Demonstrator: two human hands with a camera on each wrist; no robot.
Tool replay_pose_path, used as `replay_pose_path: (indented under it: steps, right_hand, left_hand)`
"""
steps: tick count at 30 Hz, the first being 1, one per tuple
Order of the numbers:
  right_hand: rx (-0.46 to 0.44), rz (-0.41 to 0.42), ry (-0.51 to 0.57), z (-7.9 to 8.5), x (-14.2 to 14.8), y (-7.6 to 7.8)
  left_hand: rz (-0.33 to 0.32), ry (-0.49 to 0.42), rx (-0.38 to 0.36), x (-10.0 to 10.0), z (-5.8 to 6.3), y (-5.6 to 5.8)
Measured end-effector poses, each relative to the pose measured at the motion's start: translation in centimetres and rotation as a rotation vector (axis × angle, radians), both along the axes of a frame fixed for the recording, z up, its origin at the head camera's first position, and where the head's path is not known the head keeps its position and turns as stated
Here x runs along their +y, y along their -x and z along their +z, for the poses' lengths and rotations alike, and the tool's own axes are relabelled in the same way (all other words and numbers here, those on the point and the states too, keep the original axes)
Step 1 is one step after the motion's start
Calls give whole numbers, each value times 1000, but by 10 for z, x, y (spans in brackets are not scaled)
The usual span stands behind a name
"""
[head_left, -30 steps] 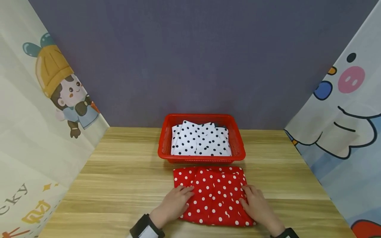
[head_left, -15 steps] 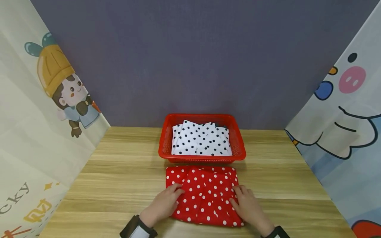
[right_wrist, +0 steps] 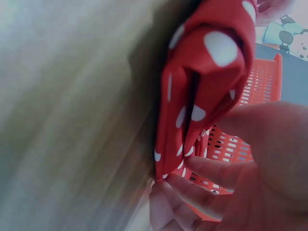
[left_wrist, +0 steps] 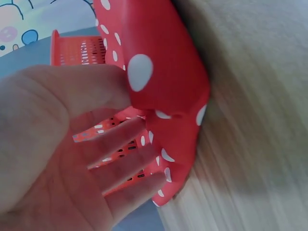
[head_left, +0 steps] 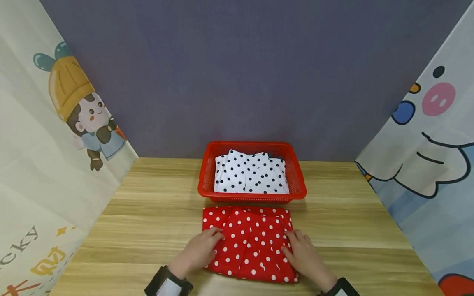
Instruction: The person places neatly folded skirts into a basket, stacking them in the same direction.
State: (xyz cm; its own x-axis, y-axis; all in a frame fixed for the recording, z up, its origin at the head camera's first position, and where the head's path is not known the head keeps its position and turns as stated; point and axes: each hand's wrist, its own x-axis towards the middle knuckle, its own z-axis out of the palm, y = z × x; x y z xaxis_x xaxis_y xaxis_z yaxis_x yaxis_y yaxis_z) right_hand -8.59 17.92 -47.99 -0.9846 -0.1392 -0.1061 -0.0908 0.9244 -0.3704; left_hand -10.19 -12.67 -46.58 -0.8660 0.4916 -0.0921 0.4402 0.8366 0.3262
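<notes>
A folded red cloth with white polka dots lies on the wooden table, several layers showing at its side in the right wrist view. My left hand touches its left side, fingers fairly straight; in the left wrist view the thumb rests at the upper layer and the fingertips meet the edge. On the opposite side my right hand touches the right edge, thumb by the upper fold and fingers along the lower layers. Just beyond the cloth stands a red plastic basket holding folded white cloth with black dots.
The wooden table ends at a dark grey-blue wall behind the basket. Printed cartoon curtains hang at the left and right. Each wrist wears a dark strap.
The red cloth has slid left along the table with both hands staying at its sides. The basket and the white cloth in it have not moved.
</notes>
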Motion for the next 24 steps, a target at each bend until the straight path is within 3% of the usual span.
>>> replay_pose_path:
  steps: [5, 15, 24]
  right_hand:
    - [30, -4, 18, 4, 0, 9]
    - [59, -47, 61, 8, -5, 33]
    - [5, -92, 46, 11, -9, 44]
  left_hand:
    - [65, 21, 66, 2, 4, 4]
    - [305, 13, 152, 12, 7, 18]
    - [460, 13, 55, 16, 7, 29]
